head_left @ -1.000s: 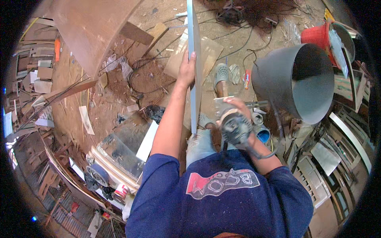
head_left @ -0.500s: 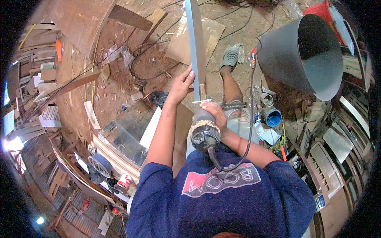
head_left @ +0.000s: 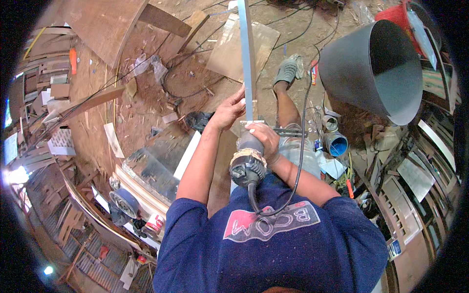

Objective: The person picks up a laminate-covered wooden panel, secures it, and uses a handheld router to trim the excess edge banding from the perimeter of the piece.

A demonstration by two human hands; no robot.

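Note:
A long narrow board (head_left: 246, 63) with a blue-grey edge stands on edge in front of me, running away toward the top of the view. My left hand (head_left: 228, 113) is closed at the board's left side near its close end, fingertips against it. In my right hand (head_left: 264, 138) is a dark corded trim router (head_left: 248, 166), gripped round its body. Its flat base plate meets the close end of the board's edge. Whatever bit it carries is hidden. From the router's rear a black cord (head_left: 273, 213) loops over to the right.
A large dark grey cone-shaped tube (head_left: 344, 68) lies at the right. Near it stand cans, one blue inside (head_left: 337, 145). Wooden panels (head_left: 97, 27) and a plank (head_left: 93, 105) occupy the left. Cables and plastic bags (head_left: 150, 66) litter the dirt floor.
The board has swung slightly right and stands straighter in view. My left hand has shifted a little right and nearer, while the router's rear has moved slightly left.

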